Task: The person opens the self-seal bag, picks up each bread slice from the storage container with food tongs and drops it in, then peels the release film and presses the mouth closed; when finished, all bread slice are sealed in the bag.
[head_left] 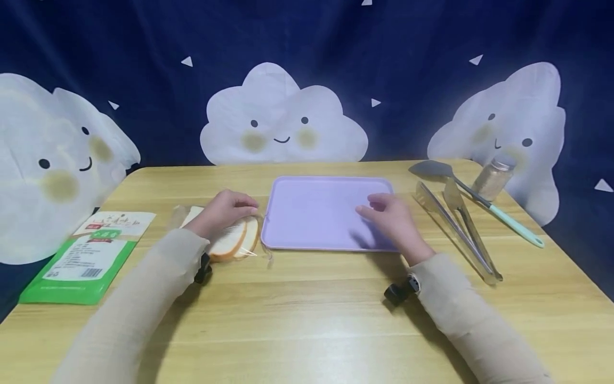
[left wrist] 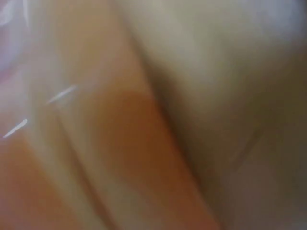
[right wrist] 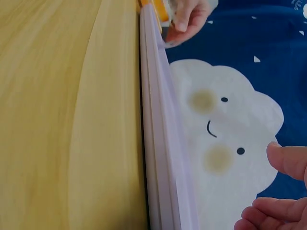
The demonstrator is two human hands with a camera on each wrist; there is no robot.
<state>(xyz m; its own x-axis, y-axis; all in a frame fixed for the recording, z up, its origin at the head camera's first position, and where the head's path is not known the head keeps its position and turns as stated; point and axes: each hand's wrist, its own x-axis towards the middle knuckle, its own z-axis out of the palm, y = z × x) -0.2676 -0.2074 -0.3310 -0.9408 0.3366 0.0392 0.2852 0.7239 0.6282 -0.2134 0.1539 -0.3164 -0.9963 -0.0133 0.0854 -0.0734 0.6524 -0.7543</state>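
Observation:
Sliced bread in a clear plastic bag (head_left: 230, 242) lies on the table, left of a flat lilac tray (head_left: 316, 213). My left hand (head_left: 225, 210) is over the bread and pinches the bag's clear plastic near the tray's left edge. In the right wrist view that left hand (right wrist: 192, 19) shows with thumb and fingers together at the plastic. The blurred left wrist view has brown bread crusts (left wrist: 139, 134) close up behind shiny film. Above the tray's right side hovers my right hand (head_left: 388, 216), thumb and fingers apart, holding nothing.
A green and white food pouch (head_left: 88, 256) lies at the left. On the right are metal tongs (head_left: 458, 234), a turner with a mint handle (head_left: 513, 221) and a glass jar (head_left: 494, 178) with a metal lid. A dark blue cloud-patterned curtain (head_left: 158, 122) hangs behind the table.

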